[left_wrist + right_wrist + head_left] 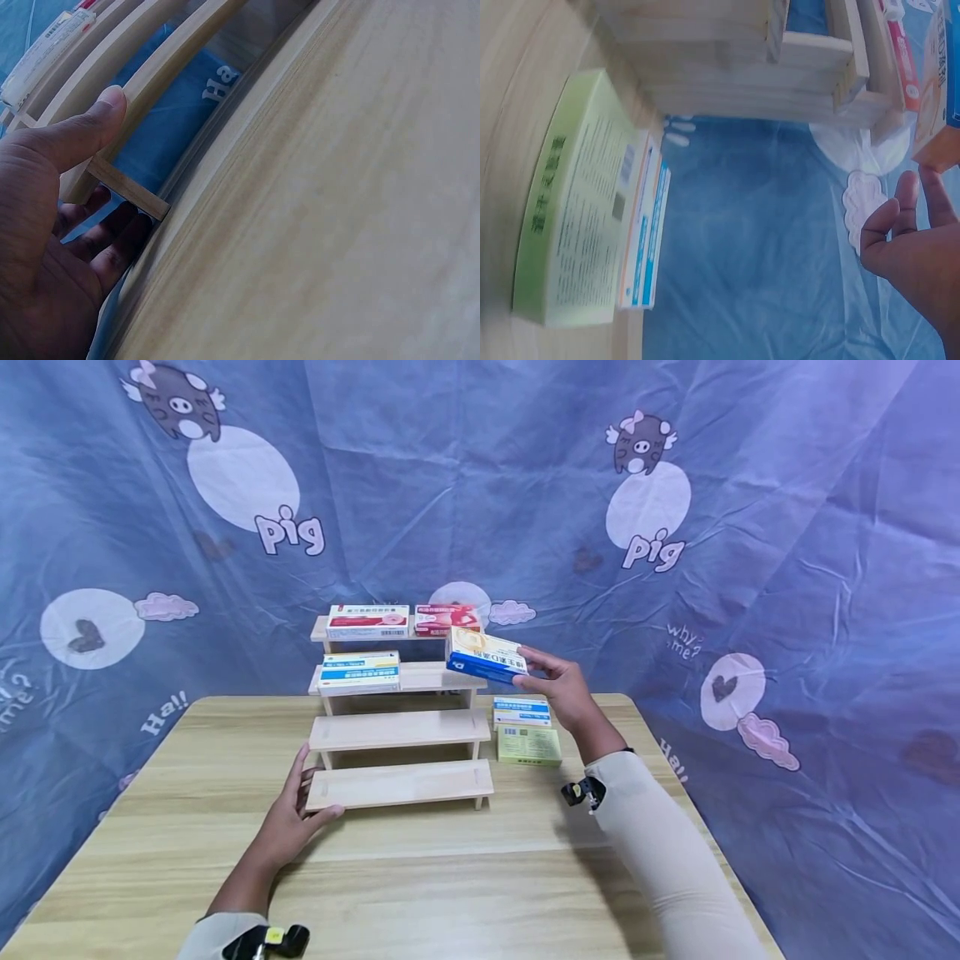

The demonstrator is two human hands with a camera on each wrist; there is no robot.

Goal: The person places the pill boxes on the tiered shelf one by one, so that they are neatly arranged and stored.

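My right hand [558, 685] pinches a blue, white and yellow medicine box [483, 653] by its right end. The box is held in the air, overlapping the right end of the second-highest step in the head view. In the right wrist view the box [939, 90] shows an orange end close to the fingertips. At the lower left, my left hand [292, 814] grips the left end of the wooden stepped rack [397, 783]. Its thumb [105, 112] lies along the bottom step's front edge, while the other fingers curl in beside and under it.
Two red-and-white boxes [367, 620] stand on the top step. A blue-and-white box [360, 672] is at the left of the step below. On the table right of the rack lie a green box [528, 746] and another blue-and-white box [521, 711]. A blue cloth [465, 485] hangs behind.
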